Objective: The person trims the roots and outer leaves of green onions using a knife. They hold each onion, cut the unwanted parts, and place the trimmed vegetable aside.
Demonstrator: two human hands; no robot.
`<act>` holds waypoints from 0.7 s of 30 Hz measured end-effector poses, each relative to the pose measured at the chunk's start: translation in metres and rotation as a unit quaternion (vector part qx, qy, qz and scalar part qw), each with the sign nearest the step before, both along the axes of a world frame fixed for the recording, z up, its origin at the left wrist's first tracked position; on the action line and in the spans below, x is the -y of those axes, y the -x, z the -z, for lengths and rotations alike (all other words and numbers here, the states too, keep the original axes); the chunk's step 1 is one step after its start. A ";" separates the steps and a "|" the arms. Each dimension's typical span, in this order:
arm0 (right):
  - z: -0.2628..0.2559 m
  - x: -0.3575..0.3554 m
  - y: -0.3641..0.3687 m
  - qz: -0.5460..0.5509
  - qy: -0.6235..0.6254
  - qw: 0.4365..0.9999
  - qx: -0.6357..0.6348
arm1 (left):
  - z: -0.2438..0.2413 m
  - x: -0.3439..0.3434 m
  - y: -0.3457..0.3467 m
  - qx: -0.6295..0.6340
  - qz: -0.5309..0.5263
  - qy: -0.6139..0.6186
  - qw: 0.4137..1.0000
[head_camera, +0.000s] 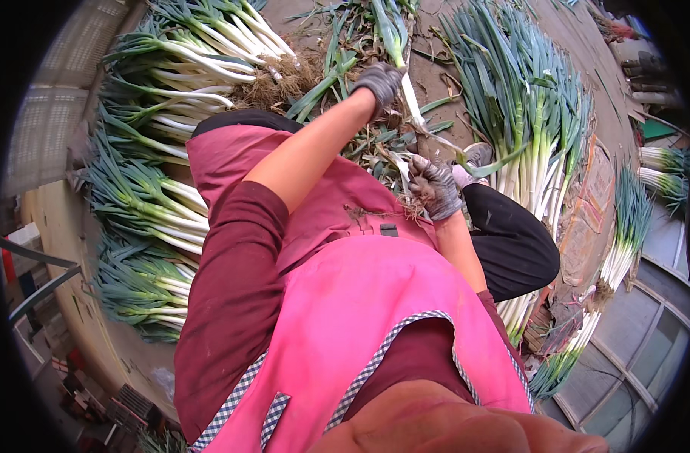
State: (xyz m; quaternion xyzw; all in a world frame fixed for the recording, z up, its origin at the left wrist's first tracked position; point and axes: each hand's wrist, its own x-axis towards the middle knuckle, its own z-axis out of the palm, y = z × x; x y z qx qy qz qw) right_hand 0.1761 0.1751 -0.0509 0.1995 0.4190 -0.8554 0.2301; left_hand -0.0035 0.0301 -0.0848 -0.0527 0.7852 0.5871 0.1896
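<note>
My left hand [377,85], in a grey glove, is closed around a leek [411,99] near where its white shaft turns green. The leek's leaves point away from me, and a loose outer layer trails from its lower end to the right. My right hand [434,187], also gloved and soiled, is closed near my lap on a pale, rooted leek end [402,169]; its fingers partly hide what they hold. Roots hang below those fingers. Torn leaves and peelings [379,141] lie on the ground between my legs.
Leeks with roots [180,85] are heaped at the left. Cleaner-looking leeks [526,119] stand close together at the right, beside my shoe [477,156]. More leek bundles [625,226] lie farther right, near flattened cardboard [588,226] and framed panels [628,345].
</note>
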 end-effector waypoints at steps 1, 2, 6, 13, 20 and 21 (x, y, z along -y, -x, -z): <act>-0.016 0.008 0.000 -0.003 -0.071 0.995 -0.068 | -0.015 0.004 0.009 0.085 -0.043 -0.069 0.993; -0.002 0.008 -0.005 -0.010 -0.138 0.981 -0.137 | -0.028 0.002 0.008 0.157 -0.106 -0.154 0.970; -0.009 0.020 -0.012 -0.068 -0.478 0.836 -0.260 | -0.071 -0.004 0.015 0.222 -0.179 -0.276 0.918; -0.029 0.017 -0.004 -0.093 0.282 0.950 -0.099 | -0.095 -0.002 0.022 0.110 0.024 -0.704 0.701; -0.059 0.016 0.003 -0.098 0.414 0.895 -0.133 | -0.058 -0.024 -0.037 -0.194 0.330 -0.264 0.885; -0.055 0.011 0.005 -0.105 0.347 0.918 -0.163 | -0.027 -0.026 -0.039 -0.248 0.329 -0.121 0.903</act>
